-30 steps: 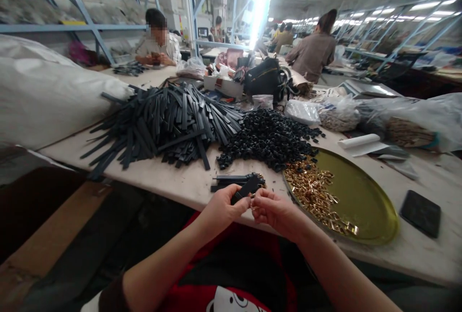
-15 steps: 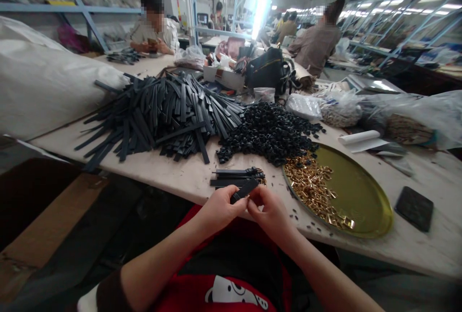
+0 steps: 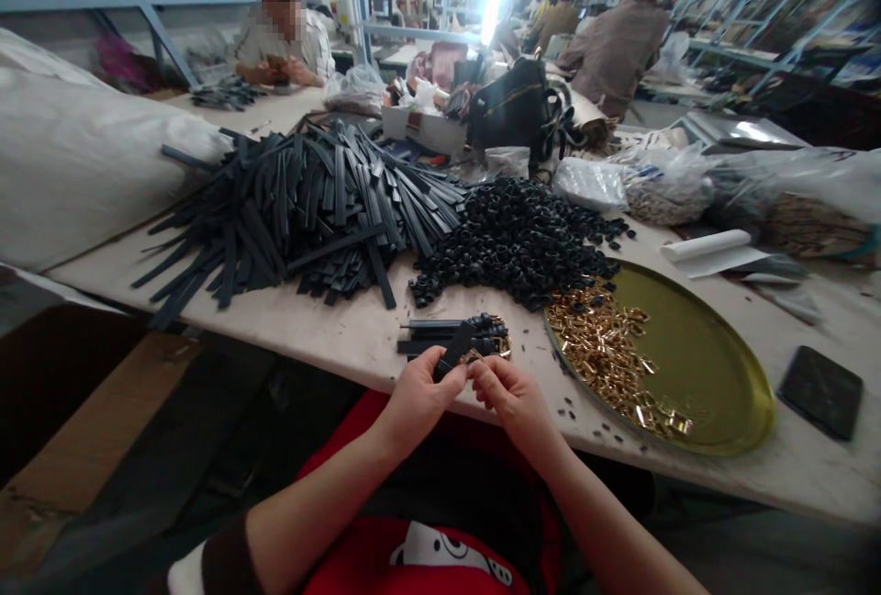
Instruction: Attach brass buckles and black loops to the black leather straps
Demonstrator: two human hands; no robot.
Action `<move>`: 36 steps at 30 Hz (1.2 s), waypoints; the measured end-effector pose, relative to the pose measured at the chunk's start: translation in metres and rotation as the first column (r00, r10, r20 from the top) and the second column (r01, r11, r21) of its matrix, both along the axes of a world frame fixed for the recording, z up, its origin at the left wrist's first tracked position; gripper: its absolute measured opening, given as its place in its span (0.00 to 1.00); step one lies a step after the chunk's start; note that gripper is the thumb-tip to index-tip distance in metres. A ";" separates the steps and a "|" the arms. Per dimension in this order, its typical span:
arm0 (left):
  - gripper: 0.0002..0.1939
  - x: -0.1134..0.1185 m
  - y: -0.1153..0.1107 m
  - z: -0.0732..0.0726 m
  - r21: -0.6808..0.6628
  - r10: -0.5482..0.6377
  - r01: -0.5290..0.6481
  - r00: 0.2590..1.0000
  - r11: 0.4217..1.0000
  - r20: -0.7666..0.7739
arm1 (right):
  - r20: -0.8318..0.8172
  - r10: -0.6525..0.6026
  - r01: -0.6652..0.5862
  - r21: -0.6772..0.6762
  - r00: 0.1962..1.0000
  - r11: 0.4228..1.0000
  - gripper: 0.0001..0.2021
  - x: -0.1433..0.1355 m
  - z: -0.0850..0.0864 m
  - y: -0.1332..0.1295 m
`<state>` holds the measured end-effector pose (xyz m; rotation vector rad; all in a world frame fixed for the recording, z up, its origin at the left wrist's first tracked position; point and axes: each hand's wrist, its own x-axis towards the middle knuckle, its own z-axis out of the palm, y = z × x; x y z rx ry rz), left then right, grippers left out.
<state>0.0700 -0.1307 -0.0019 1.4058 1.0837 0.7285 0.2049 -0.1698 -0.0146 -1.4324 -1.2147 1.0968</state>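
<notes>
My left hand grips a short black strap between thumb and fingers, its flat end pointing up and away. At the strap's near side my right hand pinches a small gold buckle, partly hidden by the fingertips. Both hands nearly touch, at the table's front edge. Just beyond them lies a neat stack of black straps with buckles, gold showing at its right end. Behind that are a heap of loose black straps and a mound of small black loops.
A round gold-coloured tray with a heap of gold buckles stands to the right. Past it lies a black phone-like slab. A big white sack bulges at the left. Across the table sits a person handling something.
The strap has turned more upright in my left hand, and the gold buckle now shows at my right fingertips. The whole view has shifted slightly.
</notes>
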 end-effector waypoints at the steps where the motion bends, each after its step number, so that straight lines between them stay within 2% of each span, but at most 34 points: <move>1: 0.11 -0.002 0.002 0.000 -0.010 -0.021 0.021 1.000 1.000 -0.021 | 0.035 0.030 -0.031 0.044 0.999 0.999 0.11 0.003 0.001 -0.002; 4: 0.11 -0.006 0.006 0.001 -0.057 -0.146 0.141 0.986 0.988 -0.083 | 0.102 0.094 -0.108 0.139 0.990 0.984 0.05 0.011 0.002 -0.006; 6: 0.12 -0.008 0.005 0.001 -0.107 -0.206 0.195 0.972 0.975 -0.109 | 0.071 0.107 -0.114 0.116 0.992 0.987 0.07 0.013 0.002 -0.007; 8: 0.13 -0.009 0.004 0.001 -0.170 -0.237 0.219 0.967 0.961 -0.096 | 0.003 0.108 -0.108 0.073 0.994 0.991 0.10 0.014 0.000 -0.007; 10: 0.15 -0.012 0.001 0.001 -0.239 -0.259 0.242 0.965 0.940 -0.039 | -0.086 0.084 -0.082 0.027 0.993 0.996 0.09 0.013 0.000 -0.007; 12: 0.18 -0.017 -0.002 0.000 -0.261 -0.255 0.248 0.967 0.933 0.008 | -0.253 -0.005 -0.005 -0.040 0.967 0.999 0.07 0.010 0.001 -0.008; 13: 0.18 -0.020 -0.003 0.000 -0.240 -0.244 0.238 0.970 0.941 0.005 | -0.366 -0.075 0.045 -0.089 0.928 0.995 0.08 0.008 0.001 -0.008; 15: 0.17 -0.027 -0.008 0.002 -0.150 -0.240 0.230 0.969 0.962 -0.052 | -0.571 -0.210 0.114 -0.199 0.794 0.973 0.11 0.003 0.002 -0.008; 17: 0.16 -0.034 -0.012 0.007 -0.043 -0.276 0.273 0.950 0.961 -0.143 | -0.692 -0.290 0.117 -0.287 0.661 0.951 0.13 -0.004 0.002 -0.009; 19: 0.15 -0.039 -0.017 0.013 0.047 -0.314 0.334 0.919 0.941 -0.238 | -0.739 -0.317 0.086 -0.334 0.594 0.939 0.15 -0.010 0.002 -0.011; 21: 0.15 -0.040 -0.021 0.019 0.118 -0.321 0.371 0.895 0.921 -0.311 | -0.752 -0.321 0.052 -0.358 0.577 0.932 0.15 -0.017 0.002 -0.016; 23: 0.15 -0.040 -0.024 0.022 0.151 -0.322 0.389 0.883 0.909 -0.341 | -0.745 -0.295 0.022 -0.353 0.599 0.936 0.15 -0.024 0.001 -0.022; 26: 0.11 -0.038 -0.028 0.019 0.132 -0.331 0.378 0.901 0.916 -0.279 | -0.670 -0.217 0.043 -0.267 0.710 0.963 0.13 -0.036 -0.001 -0.033; 29: 0.08 -0.038 -0.032 0.011 0.021 -0.310 0.315 0.942 0.949 -0.130 | -0.552 -0.179 0.109 -0.158 0.814 0.981 0.12 -0.042 -0.003 -0.040; 31: 0.10 -0.038 -0.033 0.006 -0.061 -0.302 0.299 0.952 0.952 -0.047 | -0.485 -0.168 0.119 -0.130 0.858 0.984 0.10 -0.042 -0.003 -0.042; 34: 0.13 -0.039 -0.032 0.000 -0.163 -0.304 0.303 0.952 0.939 0.018 | -0.414 -0.152 0.099 -0.145 0.898 0.984 0.11 -0.038 -0.001 -0.042; 36: 0.13 -0.038 -0.031 -0.002 -0.206 -0.283 0.282 0.959 0.937 0.026 | -0.416 -0.149 0.085 -0.170 0.897 0.982 0.12 -0.035 0.000 -0.039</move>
